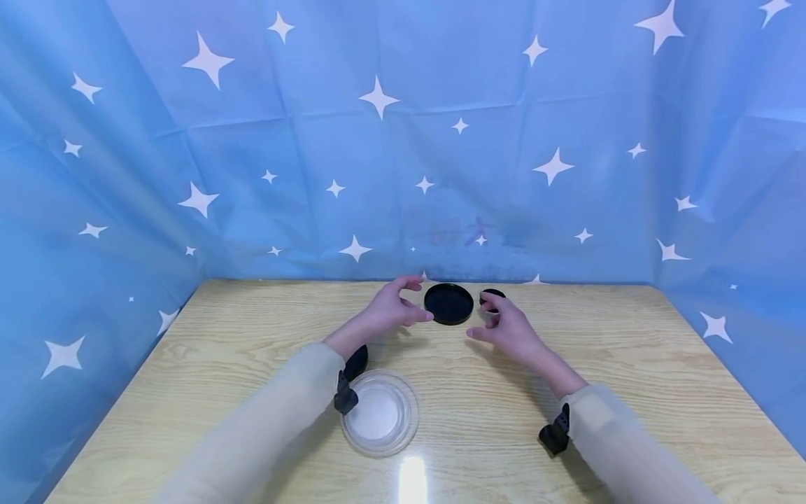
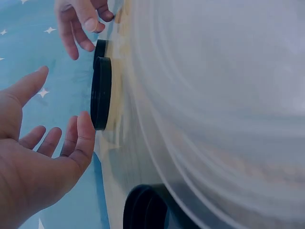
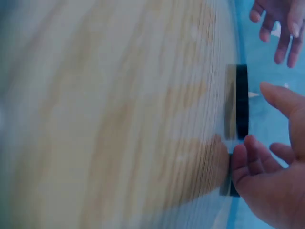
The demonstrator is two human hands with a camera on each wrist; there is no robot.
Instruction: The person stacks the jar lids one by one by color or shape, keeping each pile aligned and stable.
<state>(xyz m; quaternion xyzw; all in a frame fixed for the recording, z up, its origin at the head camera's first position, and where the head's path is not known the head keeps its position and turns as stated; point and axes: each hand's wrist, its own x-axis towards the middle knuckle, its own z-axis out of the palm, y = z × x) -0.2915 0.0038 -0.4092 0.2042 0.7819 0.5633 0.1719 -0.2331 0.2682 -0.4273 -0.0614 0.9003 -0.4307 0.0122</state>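
Observation:
A larger round black lid (image 1: 449, 304), shallow with a raised rim, lies at the back of the table. My left hand (image 1: 397, 305) hovers at its left, fingers spread and slightly bent, holding nothing. To the right is a smaller round black lid (image 1: 493, 292), partly covered by my right hand (image 1: 508, 329). That hand's thumb and fingers stand apart around the near side; whether a fingertip touches the small lid I cannot tell. In the left wrist view, the larger lid (image 2: 101, 93) stands just past my left fingertips (image 2: 85, 121).
Clear round plastic dishware (image 1: 380, 413) sits nearer me, beside my left wrist. Another black round piece (image 1: 356, 362), partly hidden by the left forearm, lies just behind it. A blue star-patterned cloth (image 1: 403, 140) hangs along the back and sides of the wooden table (image 1: 630, 336).

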